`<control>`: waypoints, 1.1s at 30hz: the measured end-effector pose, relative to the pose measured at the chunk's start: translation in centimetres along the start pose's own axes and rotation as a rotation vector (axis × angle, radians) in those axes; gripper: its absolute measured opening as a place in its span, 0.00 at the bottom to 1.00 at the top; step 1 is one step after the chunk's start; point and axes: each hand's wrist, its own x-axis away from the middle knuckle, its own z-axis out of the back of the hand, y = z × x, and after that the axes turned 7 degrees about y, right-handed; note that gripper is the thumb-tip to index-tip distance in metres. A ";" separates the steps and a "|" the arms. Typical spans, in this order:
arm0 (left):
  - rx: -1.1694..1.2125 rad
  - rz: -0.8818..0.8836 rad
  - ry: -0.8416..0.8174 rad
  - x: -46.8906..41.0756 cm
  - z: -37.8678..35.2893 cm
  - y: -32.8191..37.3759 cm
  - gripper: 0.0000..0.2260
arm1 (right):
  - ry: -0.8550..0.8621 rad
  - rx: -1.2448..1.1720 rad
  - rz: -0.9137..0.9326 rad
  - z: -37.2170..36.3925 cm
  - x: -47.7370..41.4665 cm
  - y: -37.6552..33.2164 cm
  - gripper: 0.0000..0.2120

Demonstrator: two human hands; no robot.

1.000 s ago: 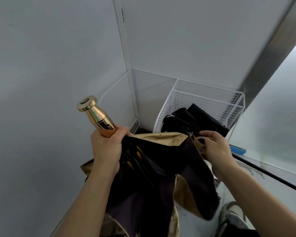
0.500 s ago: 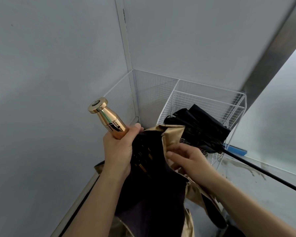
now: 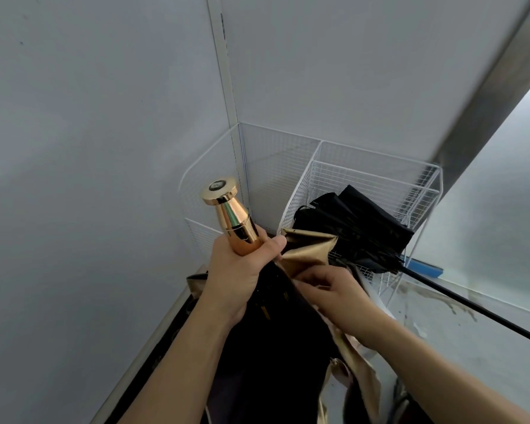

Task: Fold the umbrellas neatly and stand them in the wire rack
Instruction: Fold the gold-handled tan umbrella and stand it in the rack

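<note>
corner of a grey room, seen from above. left hand [image 3: 242, 276] wraps the lower end of the gold handle [image 3: 228, 215] of the gold-handled umbrella [image 3: 273, 347], fingers curled tight round it, thumb laid across the front. handle points up and to the far left; the canopy hangs down and near, toward the person, so the long axis runs far-left-high to near-low. canopy loose, not yet wrapped: dark outer cloth, gold lining showing in a peaked fold [image 3: 308, 249] just right of the left thumb. right hand [image 3: 334, 292] is pressed against the canopy directly below that fold, fingers curled inward and apparently pinching a pleat of cloth, though the fingertips are buried in fabric and hard to read. white wire rack [image 3: 377, 166] stands in the corner, far and right of both hands; the right hand is the nearer one to it. black umbrella [image 3: 355, 231] lies in the rack's right compartment, bunched and tilted rather than upright, its thin shaft [image 3: 471, 304] running out over the rim toward the near right. left compartment, directly behind the handle, looks free. judgement: folding step underway; pleats need gathering round the shaft before the umbrella goes tip-down into the rack. blue strip [image 3: 426, 267] on the floor [image 3: 471, 377] beyond the rack.
</note>
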 end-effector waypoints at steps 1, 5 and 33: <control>-0.044 -0.013 0.043 -0.1 -0.1 -0.2 0.08 | -0.053 -0.070 -0.049 0.2 0.0 -0.3 0.11; -0.147 -0.053 0.230 -0.9 0.3 -0.5 0.13 | -0.294 0.040 -0.094 1.9 -0.1 -0.8 0.32; 0.185 0.224 0.214 -0.6 -0.5 -0.4 0.12 | -0.066 0.016 0.106 -0.6 0.0 0.1 0.06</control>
